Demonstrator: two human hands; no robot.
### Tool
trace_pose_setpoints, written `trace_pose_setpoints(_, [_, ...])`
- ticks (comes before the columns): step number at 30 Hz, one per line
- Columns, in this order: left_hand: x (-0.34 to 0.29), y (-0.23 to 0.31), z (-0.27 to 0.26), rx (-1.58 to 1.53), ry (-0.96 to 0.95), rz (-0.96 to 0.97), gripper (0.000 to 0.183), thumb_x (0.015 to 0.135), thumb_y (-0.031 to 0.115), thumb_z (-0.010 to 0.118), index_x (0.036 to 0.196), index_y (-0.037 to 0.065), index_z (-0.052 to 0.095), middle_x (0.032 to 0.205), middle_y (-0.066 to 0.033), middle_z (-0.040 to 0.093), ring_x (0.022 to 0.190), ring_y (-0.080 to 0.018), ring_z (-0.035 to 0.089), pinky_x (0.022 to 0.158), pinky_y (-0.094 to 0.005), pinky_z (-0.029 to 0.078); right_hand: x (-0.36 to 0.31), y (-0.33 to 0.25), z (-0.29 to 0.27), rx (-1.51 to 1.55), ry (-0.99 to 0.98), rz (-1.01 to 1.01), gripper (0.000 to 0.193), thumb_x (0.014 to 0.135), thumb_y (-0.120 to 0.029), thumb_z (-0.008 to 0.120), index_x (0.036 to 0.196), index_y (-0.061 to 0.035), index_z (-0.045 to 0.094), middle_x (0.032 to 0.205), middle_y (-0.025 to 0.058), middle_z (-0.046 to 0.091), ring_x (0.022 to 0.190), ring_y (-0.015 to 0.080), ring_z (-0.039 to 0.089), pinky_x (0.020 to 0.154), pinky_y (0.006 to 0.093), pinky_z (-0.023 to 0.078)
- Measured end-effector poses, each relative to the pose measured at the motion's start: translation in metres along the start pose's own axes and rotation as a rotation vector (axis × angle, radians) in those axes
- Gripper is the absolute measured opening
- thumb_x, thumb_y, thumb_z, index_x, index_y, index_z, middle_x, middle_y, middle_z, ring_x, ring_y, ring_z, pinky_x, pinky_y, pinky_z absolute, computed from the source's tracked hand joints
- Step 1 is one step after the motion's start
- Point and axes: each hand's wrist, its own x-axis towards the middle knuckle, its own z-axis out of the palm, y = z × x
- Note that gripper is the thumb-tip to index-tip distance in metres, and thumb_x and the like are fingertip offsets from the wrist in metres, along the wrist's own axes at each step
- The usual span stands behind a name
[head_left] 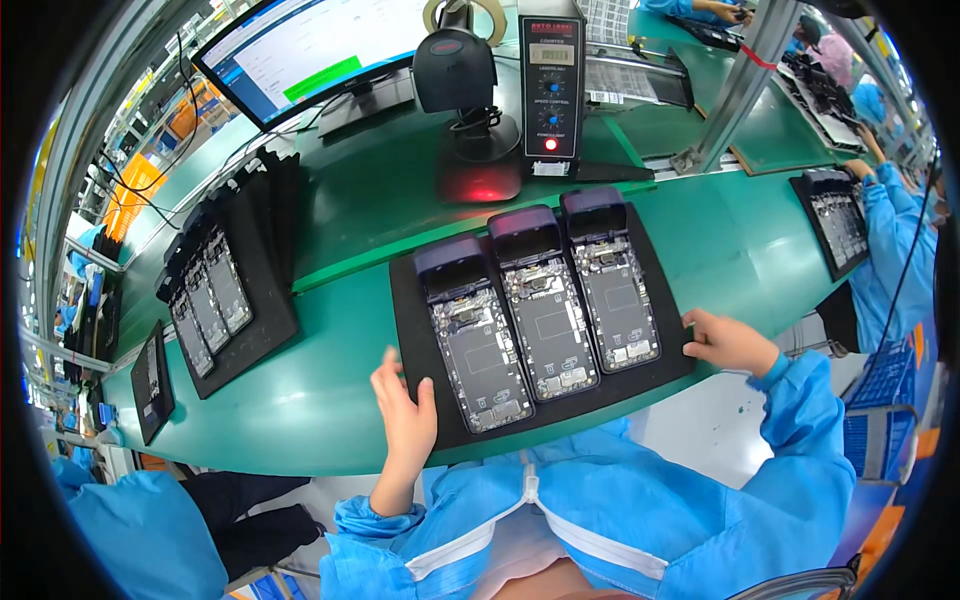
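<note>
A black foam-like tray (411, 312) lies before me on the green bench. Three opened smartphones rest on it side by side: a left phone (480, 362), a middle phone (552, 330) and a right phone (615, 292). Circuit boards show in all three, and a dark glossy piece stands at the top of each. My left hand (405, 412) is at the tray's left edge, fingers apart, thumb over the border. At the opposite edge is my right hand (730, 342), its fingers loosely bent and thumb and forefinger apart. Neither hand touches a phone.
Behind the tray stand a barcode scanner (455, 75) on its stand, a black control box (551, 90) with knobs, and a monitor (310, 50). More phone trays sit left (215, 290) and far right (838, 225). Blue-sleeved people work on both sides.
</note>
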Motion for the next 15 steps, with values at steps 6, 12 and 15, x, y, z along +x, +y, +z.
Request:
trace_pose_setpoints(6, [0.010, 0.030, -0.006, -0.885, -0.183, -0.198, 0.068, 0.071, -0.003, 0.050, 0.131, 0.008, 0.021, 0.129, -0.0175, 0.022, 0.115, -0.0284, 0.030, 0.095, -0.0369, 0.028, 0.079, -0.026, -0.068, 0.047, 0.699, -0.254, 0.026, 0.074, -0.024, 0.059, 0.094, -0.0068, 0.057, 0.074, 0.0115, 0.058, 0.068, 0.0232, 0.056, 0.060, 0.0318, 0.043])
trace_pose_setpoints(12, [0.031, 0.039, 0.000, -1.259, -0.257, -0.448, 0.062, 0.074, 0.001, 0.047, 0.130, 0.008, 0.022, 0.128, -0.0150, 0.027, 0.106, -0.0250, 0.041, 0.089, -0.0356, 0.035, 0.184, -0.065, -0.103, 0.817, 0.998, -0.129, 0.038, 0.077, -0.032, 0.058, 0.096, 0.0007, 0.059, 0.066, -0.0016, 0.047, 0.057, 0.0076, 0.041, 0.052, 0.0222, 0.033])
trace_pose_setpoints(15, [0.041, 0.033, 0.009, -1.304, -0.510, -0.421, 0.054, 0.074, -0.005, 0.045, 0.124, 0.003, 0.028, 0.112, -0.0115, 0.048, 0.102, -0.0221, 0.049, 0.084, -0.0346, 0.042, 0.200, -0.071, -0.103, 0.948, 1.021, -0.095, 0.039, 0.076, -0.034, 0.060, 0.091, 0.0024, 0.061, 0.060, -0.0041, 0.044, 0.052, 0.0045, 0.036, 0.046, 0.0215, 0.027])
